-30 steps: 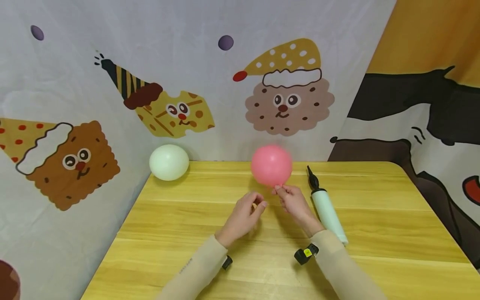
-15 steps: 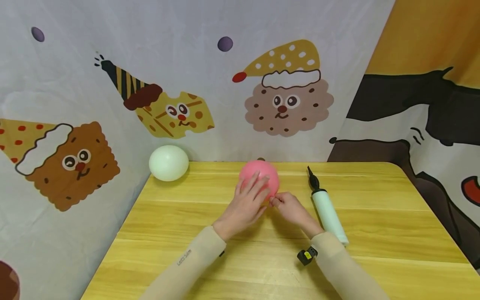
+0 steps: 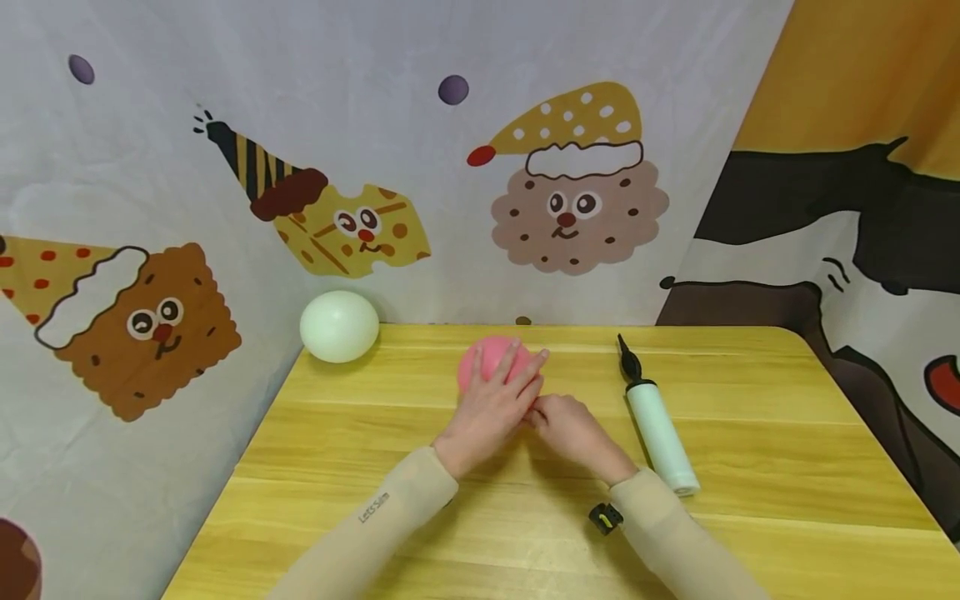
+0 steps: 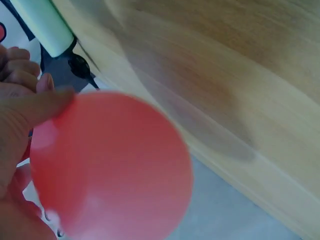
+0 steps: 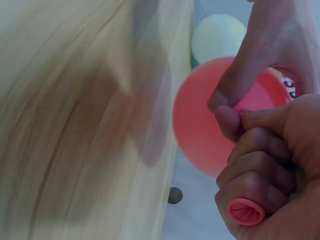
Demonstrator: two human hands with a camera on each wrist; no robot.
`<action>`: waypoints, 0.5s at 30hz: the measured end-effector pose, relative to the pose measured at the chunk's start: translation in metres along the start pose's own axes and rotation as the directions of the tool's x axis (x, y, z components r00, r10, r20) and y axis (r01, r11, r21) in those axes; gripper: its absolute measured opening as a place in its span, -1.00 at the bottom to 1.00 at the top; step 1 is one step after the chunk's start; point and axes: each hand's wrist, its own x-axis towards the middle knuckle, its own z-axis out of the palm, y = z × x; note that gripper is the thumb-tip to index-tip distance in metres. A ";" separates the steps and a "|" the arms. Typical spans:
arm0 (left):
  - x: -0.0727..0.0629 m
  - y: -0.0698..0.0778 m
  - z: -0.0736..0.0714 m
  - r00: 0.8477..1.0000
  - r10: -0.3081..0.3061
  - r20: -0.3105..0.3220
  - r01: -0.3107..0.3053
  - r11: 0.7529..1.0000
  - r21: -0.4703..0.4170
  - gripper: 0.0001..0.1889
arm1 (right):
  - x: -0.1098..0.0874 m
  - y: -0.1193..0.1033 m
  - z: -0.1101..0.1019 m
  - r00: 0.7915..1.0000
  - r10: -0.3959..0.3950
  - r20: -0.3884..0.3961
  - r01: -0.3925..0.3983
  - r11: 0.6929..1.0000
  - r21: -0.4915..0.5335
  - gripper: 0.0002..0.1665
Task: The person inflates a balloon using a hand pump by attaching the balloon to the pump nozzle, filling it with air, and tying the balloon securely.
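Observation:
A round pink balloon (image 4: 120,160) is held above the wooden table, low in front of me. My left hand (image 3: 489,414) grips its body, with the fingers spread over the top and the thumb on the near side. Close beside it, my right hand (image 3: 573,427) is curled round the balloon's stretched neck, thumb and forefinger pinching it near the body. The rolled pink mouth (image 5: 245,211) of the balloon pokes out below the curled fingers in the right wrist view. Most of the neck is hidden inside the fist.
A pale green balloon (image 3: 339,327) rests at the table's far left corner. To the right of my hands lies a mint hand pump (image 3: 662,437) with a black nozzle, pointing away. A cartoon-printed cloth (image 3: 405,75) hangs behind the wooden table (image 3: 765,433).
My left hand has moved up onto the pink balloon and taken hold of it. The balloon has come lower and to the left, with my right hand still at its neck.

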 end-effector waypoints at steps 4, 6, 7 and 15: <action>-0.001 0.002 0.000 0.999 0.002 0.041 -0.003 1.000 0.021 -0.54 | -0.002 -0.002 0.001 1.000 0.011 0.012 -0.011 1.000 -0.004 -0.79; -0.003 0.003 0.001 0.998 -0.025 0.056 0.024 0.999 0.028 -0.62 | -0.003 -0.002 0.001 1.000 0.009 0.006 -0.009 1.000 0.001 -0.78; -0.004 0.002 0.002 0.997 -0.043 0.062 0.041 0.999 0.036 -0.67 | -0.004 -0.001 0.001 1.000 0.009 -0.001 -0.009 1.000 0.005 -0.77; -0.010 -0.010 0.010 0.987 -0.159 0.033 0.157 0.985 0.068 -0.73 | -0.015 0.003 -0.011 0.998 0.033 -0.059 -0.028 0.996 0.090 -0.71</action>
